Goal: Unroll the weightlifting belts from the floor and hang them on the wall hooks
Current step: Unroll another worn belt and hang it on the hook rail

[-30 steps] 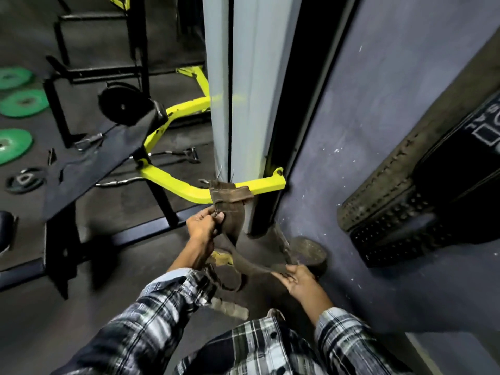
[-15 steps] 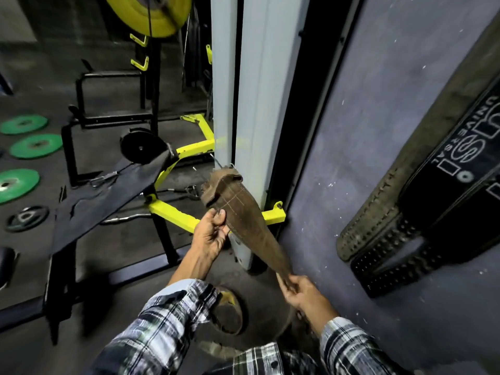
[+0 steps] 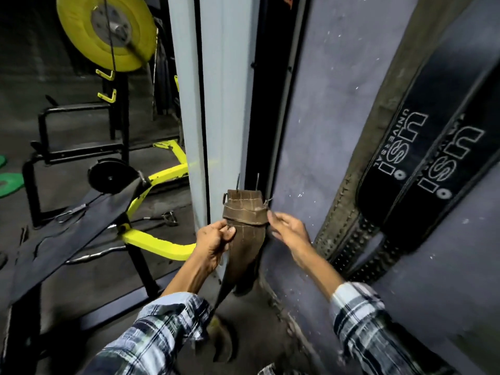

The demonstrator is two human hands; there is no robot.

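Head view: A worn brown leather weightlifting belt [image 3: 244, 234] is held upright in front of the pale grey pillar [image 3: 216, 104], near the purple-grey wall [image 3: 338, 104]. Its buckle end, with two metal prongs [image 3: 247, 182] pointing up, is at the top; the strap hangs down toward the dark floor [image 3: 257, 334]. The belt is pinched near its left edge between thumb and curled fingers of the left hand [image 3: 213, 239]. The right hand [image 3: 288, 228] is blurred, its fingers extended toward the belt's right edge; contact cannot be confirmed. Two black leather belts with white lettering [image 3: 422, 147] are hung on the wall at right. A yellow weight plate [image 3: 105, 31] is seen at upper left.
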